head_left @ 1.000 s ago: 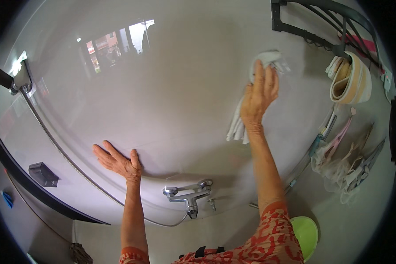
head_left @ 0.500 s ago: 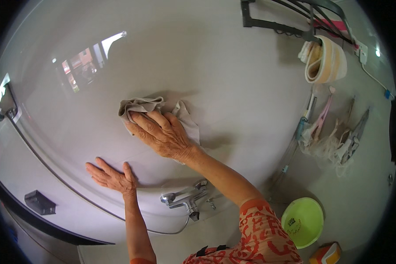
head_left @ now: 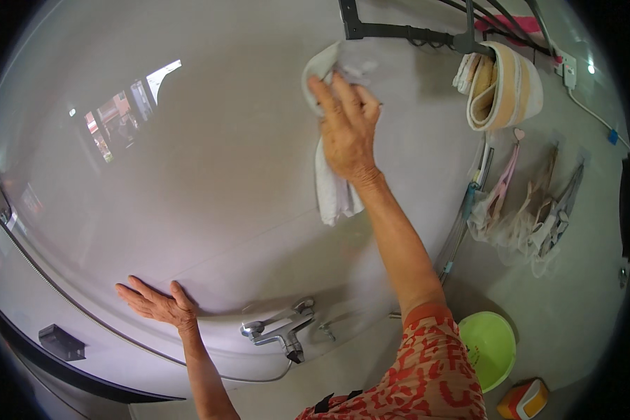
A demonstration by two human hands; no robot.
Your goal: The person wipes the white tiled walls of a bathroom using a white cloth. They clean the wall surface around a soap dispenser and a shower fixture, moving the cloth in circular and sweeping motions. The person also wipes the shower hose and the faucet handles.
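Observation:
My right hand (head_left: 346,126) is raised high and presses a pale grey cloth (head_left: 329,189) flat against the glossy grey tiled wall (head_left: 210,182). Part of the cloth is bunched above my fingers and the rest hangs down below my palm. My left hand (head_left: 154,304) rests lower on the wall with its fingers spread and nothing in it, just left of a chrome tap (head_left: 280,329).
A black rack (head_left: 413,28) with a rolled towel (head_left: 500,87) hangs at the upper right. Brushes and netting (head_left: 525,210) hang on the right wall. A green basin (head_left: 490,346) and an orange-and-white container (head_left: 525,400) stand below. A hose (head_left: 63,294) curves along the left.
My right hand has swept the cloth from the middle of the wall, just above my left hand, up and to the right. My left hand stays planted on the wall.

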